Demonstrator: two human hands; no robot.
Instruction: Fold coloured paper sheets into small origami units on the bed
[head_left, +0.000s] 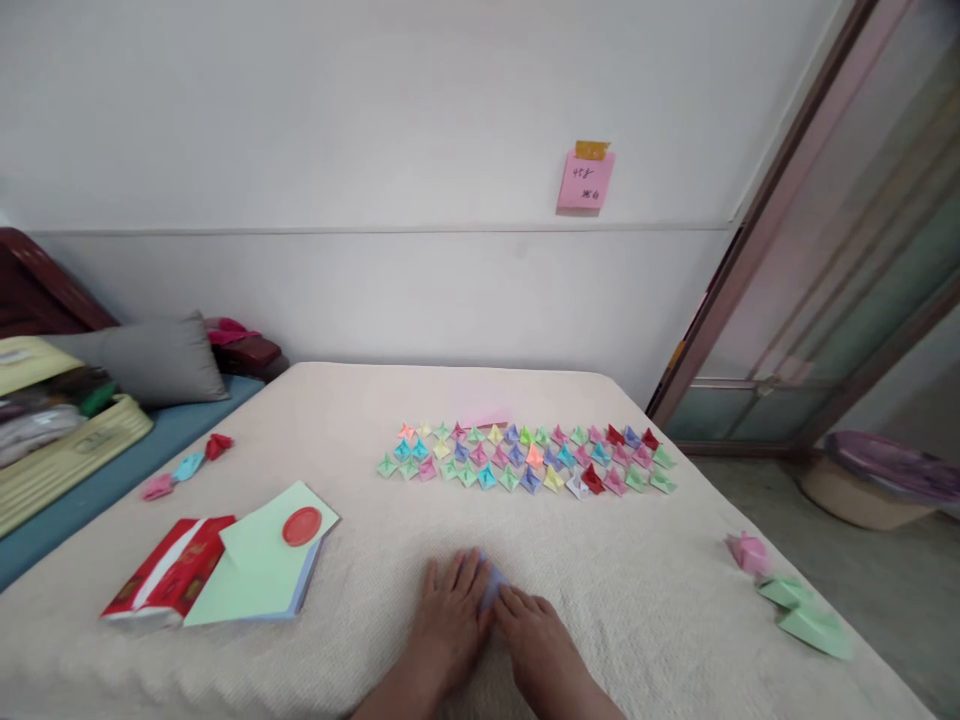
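A small lavender sheet of paper (492, 584) lies on the cream cloth in front of me, mostly covered by my fingers. My left hand (448, 622) rests flat over its left part, fingers stretched forward and a little apart. At the paper's right edge, my right hand (537, 638) has its fingers drawn together and curled down on it; the thumb side meets the left hand. Beyond the hands stand several rows of small folded paper pieces (517, 457) in many colours. How the lavender paper is folded is hidden.
To the left lie a red packet (166, 568), green paper sheets (259, 575) with a red disc (301, 526), and folded papers (187, 466). Pink (750, 553) and green folded papers (814, 628) sit near the right table edge. A pink note (585, 182) hangs on the wall.
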